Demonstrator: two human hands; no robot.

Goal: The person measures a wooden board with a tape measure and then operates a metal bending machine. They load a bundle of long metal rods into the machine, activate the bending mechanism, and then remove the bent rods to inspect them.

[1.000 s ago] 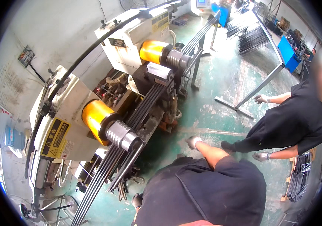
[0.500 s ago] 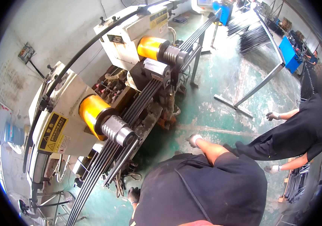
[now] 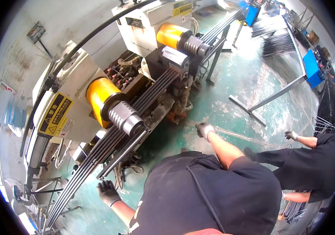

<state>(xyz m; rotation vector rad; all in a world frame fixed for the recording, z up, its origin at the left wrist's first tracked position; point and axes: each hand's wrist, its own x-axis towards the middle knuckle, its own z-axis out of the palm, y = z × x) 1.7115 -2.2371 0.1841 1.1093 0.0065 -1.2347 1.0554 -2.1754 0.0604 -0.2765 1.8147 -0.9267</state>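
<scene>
My left hand [image 3: 108,192], in a dark-palmed work glove, is raised just below the near end of a short dark bar [image 3: 122,154]. Its fingers are apart and hold nothing; a small gap seems to separate them from the bar. My right hand [image 3: 204,130], in a pale glove, hangs over the floor in front of me, empty, with loosely bent fingers. Several long dark metal rods [image 3: 77,176] run side by side past my left hand and under a ribbed grey cylinder [image 3: 126,118] with an orange sleeve [image 3: 104,98] on a white machine [image 3: 71,121].
Another machine head [image 3: 173,36] stands farther along the rods. A grey metal stand [image 3: 277,94] holds rod bundles [image 3: 278,45] at far right. A co-worker in dark clothes [image 3: 312,162], wearing gloves, is at my right. A metal frame [image 3: 52,192] supports the rods at left.
My left hand has risen leftward toward the short bar and its fingers have spread. My right hand has shifted slightly. The co-worker has moved, and the view has turned a little.
</scene>
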